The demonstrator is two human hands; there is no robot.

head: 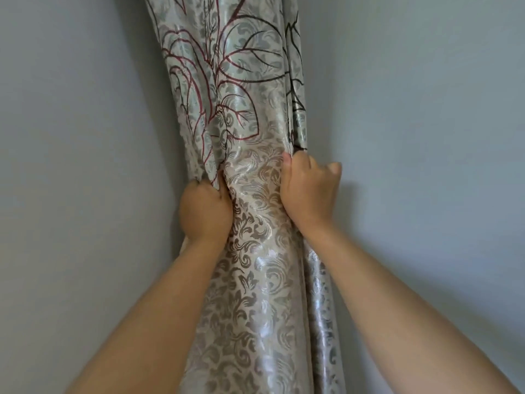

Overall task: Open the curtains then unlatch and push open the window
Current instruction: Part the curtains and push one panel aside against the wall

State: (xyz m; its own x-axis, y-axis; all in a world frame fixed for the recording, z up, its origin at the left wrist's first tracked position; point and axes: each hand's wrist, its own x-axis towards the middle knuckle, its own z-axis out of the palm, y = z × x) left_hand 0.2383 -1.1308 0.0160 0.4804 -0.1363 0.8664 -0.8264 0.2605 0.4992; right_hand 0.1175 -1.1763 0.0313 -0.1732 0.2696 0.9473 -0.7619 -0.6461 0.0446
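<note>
A shiny beige curtain [250,115] with a damask weave and dark red and black leaf outlines hangs gathered into a narrow bundle in a wall corner. My left hand [206,213] grips the bundle's left side, fingers wrapped into the folds. On the right side my right hand [308,191] clutches the fabric edge, thumb pressed on the cloth and fingers curled behind it. Both hands squeeze the curtain together at its narrowest part. No window or latch is in sight.
Plain grey-blue wall [71,166] stands to the left of the curtain and more wall [426,137] to the right, meeting in a corner behind the fabric. Both bare forearms reach up from the bottom edge.
</note>
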